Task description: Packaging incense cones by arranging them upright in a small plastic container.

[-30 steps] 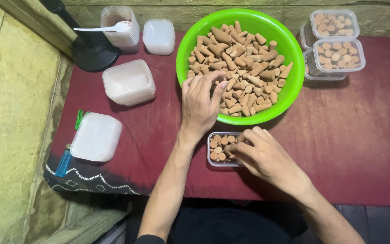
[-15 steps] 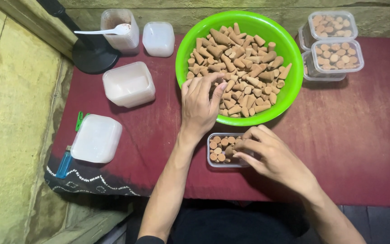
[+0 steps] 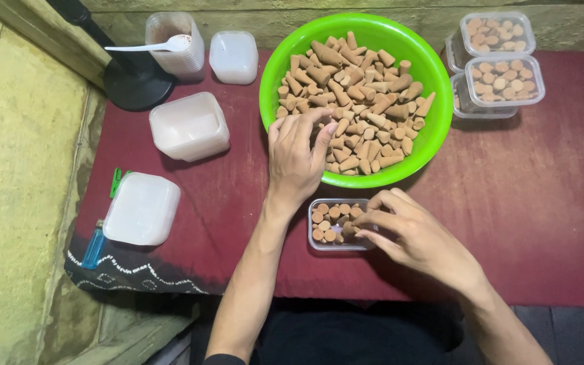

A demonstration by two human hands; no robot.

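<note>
Two bare hands work over a dark red surface (image 3: pixel 542 203) covered with cloth. The left hand (image 3: pixel 297 159) reaches forward into the near edge of a bright green bowl (image 3: pixel 434 128), its fingers curled down among the heap of tan cones (image 3: pixel 356 101) that fills the bowl; the fingertips pinch at the cones, but whether any is actually gripped cannot be told. Just behind that hand's wrist, toward the person, sits a small clear container (image 3: pixel 329 226) partly filled with cones standing on end. The right hand (image 3: pixel 414 236) rests at this container's right side, fingers bent and touching its rim and the cones inside, with thumb and forefinger closed as if on one cone. Far beyond the right hand, past the bowl, two filled clear containers (image 3: pixel 505 81) with lids are stacked at the back of the surface. Well to the left of the left hand lie a stack of empty white tubs (image 3: pixel 189 126), a white lid (image 3: pixel 142 208) with a blue lighter (image 3: pixel 94 247) beside it, a smaller tub (image 3: pixel 234 57), and a cup holding a white spoon (image 3: pixel 147 47) next to a black round base (image 3: pixel 136 82).
</note>
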